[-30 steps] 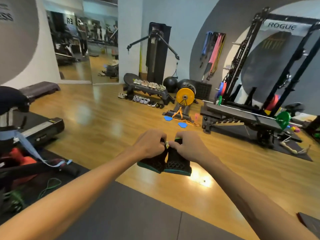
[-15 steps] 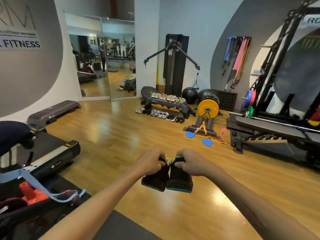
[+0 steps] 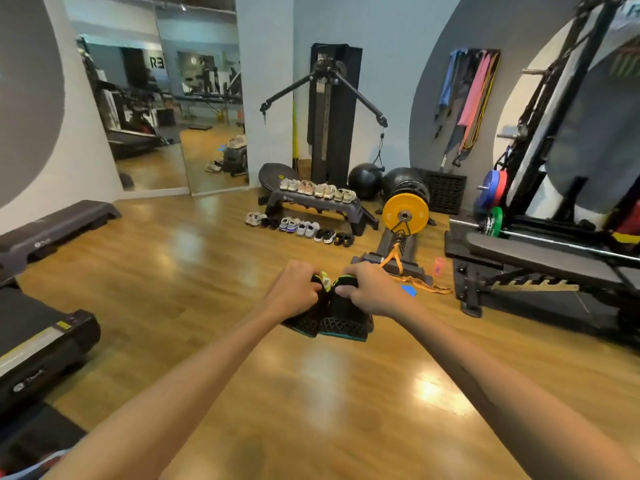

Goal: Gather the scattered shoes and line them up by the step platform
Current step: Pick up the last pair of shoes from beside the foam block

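I carry a pair of black shoes with teal soles side by side in front of me, above the wooden floor. My left hand [image 3: 294, 292] grips the left black shoe [image 3: 304, 323] by its collar. My right hand [image 3: 370, 289] grips the right black shoe [image 3: 346, 323] the same way. Ahead stands the grey step platform [image 3: 311, 202] with several light shoes [image 3: 317, 188] in a row on top. Another row of shoes [image 3: 301, 228] lies on the floor in front of it.
A treadmill [image 3: 41, 344] sits at my left, with a second step platform [image 3: 55, 226] beyond it. A yellow weight plate on a stand [image 3: 405, 213] and orange straps [image 3: 415, 282] lie right of the shoes. A black rack and bench [image 3: 554, 251] fill the right side.
I have walked forward off the dark mat onto the wooden floor, so the step platform and shoe rows look nearer. Both hands still hold the black shoes the same way.
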Tool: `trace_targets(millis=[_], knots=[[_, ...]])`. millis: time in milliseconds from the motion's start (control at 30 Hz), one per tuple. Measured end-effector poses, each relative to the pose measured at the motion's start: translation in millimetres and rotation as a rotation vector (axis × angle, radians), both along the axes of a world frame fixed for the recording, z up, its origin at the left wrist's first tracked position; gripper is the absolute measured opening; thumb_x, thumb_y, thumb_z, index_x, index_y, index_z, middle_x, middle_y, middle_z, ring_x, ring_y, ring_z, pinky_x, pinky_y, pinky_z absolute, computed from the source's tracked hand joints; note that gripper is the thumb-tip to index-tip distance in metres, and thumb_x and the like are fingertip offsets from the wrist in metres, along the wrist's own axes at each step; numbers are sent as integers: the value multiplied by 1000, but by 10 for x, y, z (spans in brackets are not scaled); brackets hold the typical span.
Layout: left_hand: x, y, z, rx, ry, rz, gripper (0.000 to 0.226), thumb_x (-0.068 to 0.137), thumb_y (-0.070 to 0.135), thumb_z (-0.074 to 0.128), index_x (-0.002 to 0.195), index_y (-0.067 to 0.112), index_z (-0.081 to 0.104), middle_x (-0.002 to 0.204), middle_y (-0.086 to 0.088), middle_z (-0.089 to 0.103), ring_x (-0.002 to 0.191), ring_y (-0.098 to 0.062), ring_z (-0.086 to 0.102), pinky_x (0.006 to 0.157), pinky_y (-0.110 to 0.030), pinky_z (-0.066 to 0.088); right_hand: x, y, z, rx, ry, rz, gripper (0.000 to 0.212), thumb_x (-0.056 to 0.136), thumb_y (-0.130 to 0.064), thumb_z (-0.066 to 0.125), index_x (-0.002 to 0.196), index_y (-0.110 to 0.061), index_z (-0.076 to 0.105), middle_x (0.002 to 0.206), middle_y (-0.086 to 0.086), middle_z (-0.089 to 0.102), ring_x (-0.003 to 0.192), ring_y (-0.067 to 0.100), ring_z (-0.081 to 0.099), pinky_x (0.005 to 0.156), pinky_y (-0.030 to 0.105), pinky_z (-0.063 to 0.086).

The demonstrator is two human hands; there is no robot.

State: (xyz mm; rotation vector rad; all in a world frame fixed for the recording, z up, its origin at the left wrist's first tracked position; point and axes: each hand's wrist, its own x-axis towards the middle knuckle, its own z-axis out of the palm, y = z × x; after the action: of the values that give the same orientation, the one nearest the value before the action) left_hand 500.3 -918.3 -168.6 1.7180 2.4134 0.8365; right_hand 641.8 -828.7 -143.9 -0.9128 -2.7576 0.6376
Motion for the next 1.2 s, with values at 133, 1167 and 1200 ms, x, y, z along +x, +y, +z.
trace_targets(millis=[133, 1167, 1200], knots=[[-608, 816, 23, 23, 24, -15, 13, 87, 14, 61, 94, 7, 70, 96, -11, 68, 93, -28, 60, 79, -42, 51, -498, 803, -50, 23, 30, -54, 34, 95, -29, 60, 115, -2, 61, 117, 17, 62, 110, 31, 55, 76, 28, 38], [-4796, 6663, -371, -193, 106, -153, 25, 82, 4, 61, 105, 10, 69, 97, -8, 63, 102, -24, 55, 72, -30, 43, -3917, 7058, -454, -251, -285, -11, 39, 71, -31, 85, 100, -14, 65, 89, 3, 71, 74, 17, 71, 65, 35, 59], [-4941, 6878, -384, -199, 143, -146, 27, 80, 6, 61, 106, 12, 68, 96, -6, 58, 105, -23, 51, 74, -31, 43, -4047, 7286, -469, -246, -317, -11, 40, 71, -31, 85, 100, -13, 65, 90, 4, 71, 76, 17, 71, 68, 38, 59]])
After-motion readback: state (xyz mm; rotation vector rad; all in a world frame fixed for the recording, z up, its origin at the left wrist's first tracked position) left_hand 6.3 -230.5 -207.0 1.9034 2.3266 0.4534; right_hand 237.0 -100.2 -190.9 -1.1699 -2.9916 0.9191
